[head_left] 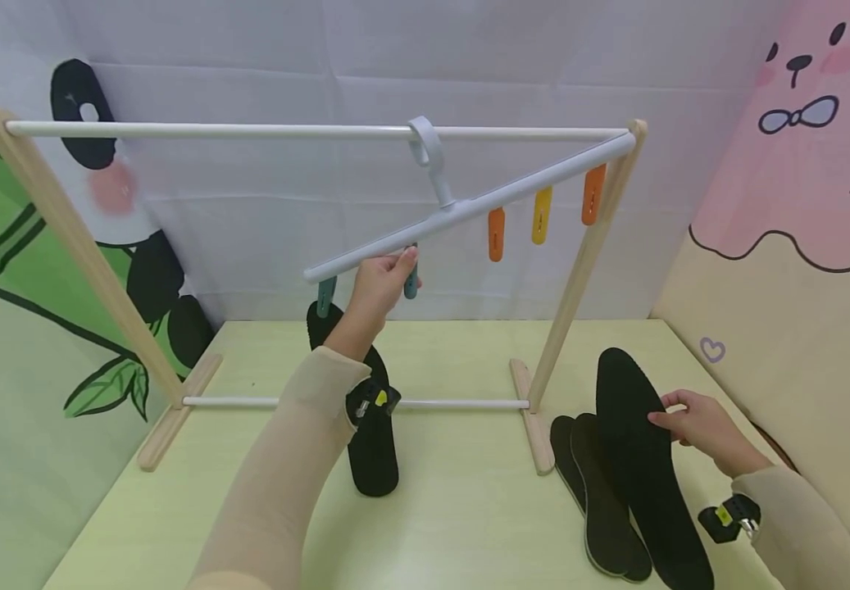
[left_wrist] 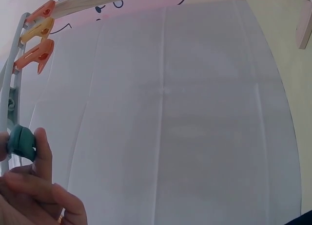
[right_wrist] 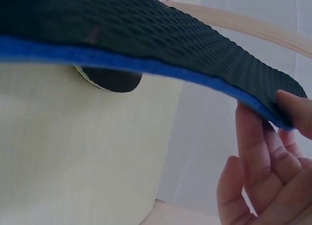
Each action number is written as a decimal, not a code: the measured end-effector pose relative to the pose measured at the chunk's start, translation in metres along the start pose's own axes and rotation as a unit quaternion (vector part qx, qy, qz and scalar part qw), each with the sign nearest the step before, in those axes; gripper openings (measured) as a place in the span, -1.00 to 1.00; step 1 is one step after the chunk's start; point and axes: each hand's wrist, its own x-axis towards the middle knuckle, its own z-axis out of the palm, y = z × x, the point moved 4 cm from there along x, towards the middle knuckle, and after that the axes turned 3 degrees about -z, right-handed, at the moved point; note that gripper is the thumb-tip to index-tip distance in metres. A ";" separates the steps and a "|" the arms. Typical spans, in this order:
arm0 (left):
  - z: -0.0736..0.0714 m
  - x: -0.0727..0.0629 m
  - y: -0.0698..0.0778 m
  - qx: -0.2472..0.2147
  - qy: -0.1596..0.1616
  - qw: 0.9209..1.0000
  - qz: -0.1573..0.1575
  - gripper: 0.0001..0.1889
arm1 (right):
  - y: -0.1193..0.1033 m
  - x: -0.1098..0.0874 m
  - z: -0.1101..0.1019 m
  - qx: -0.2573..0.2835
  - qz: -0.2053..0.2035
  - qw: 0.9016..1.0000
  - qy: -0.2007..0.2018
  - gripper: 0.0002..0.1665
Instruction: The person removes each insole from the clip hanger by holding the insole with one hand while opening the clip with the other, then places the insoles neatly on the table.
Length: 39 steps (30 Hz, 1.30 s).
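My left hand point(head_left: 376, 297) pinches a teal clip point(head_left: 411, 283) under a white clip hanger point(head_left: 543, 177), which tilts down to the left. The same clip point(left_wrist: 22, 143) shows between thumb and finger in the left wrist view. A second teal clip point(head_left: 325, 297) at the hanger's low end holds a black insole point(head_left: 375, 463), partly hidden behind my left forearm. At the right, my right hand point(head_left: 706, 430) pinches the edge of another black insole point(head_left: 633, 438). Seen from the right wrist, this insole point(right_wrist: 195, 49) has a textured face and a blue edge.
The hanger's hook point(head_left: 428, 152) sits over the top bar point(head_left: 233, 131) of a wooden-legged rack point(head_left: 575, 279). Orange point(head_left: 496, 233) and yellow point(head_left: 540, 215) clips hang on the hanger's raised side. More dark insoles point(head_left: 600, 508) lie overlapping on the table point(head_left: 461, 524), beside the rack's right foot.
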 end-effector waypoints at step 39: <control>-0.003 -0.002 0.001 0.003 0.002 1.000 -0.003 -0.60 | 0.012 0.007 0.009 0.009 0.020 0.999 -0.027 -0.62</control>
